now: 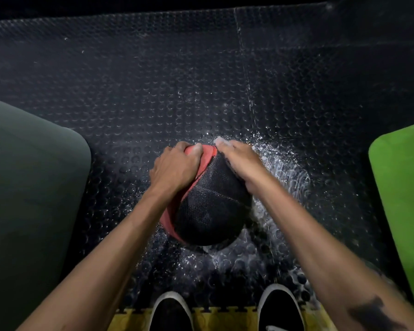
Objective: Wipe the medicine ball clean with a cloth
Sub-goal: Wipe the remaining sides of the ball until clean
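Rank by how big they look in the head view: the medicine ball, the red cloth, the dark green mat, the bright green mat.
1. dark green mat, cut off by the frame edge
2. bright green mat, also cut off
3. medicine ball
4. red cloth, mostly hidden under the left hand

floor (225, 80) is covered by black round-studded rubber matting, wet and glistening around the medicine ball (213, 211), which is set directly on it. dark mat (29, 187) laid at left, green mat (404, 199) at right. yellow interlocking edge strip (213, 317) under two black shoes (170, 311).
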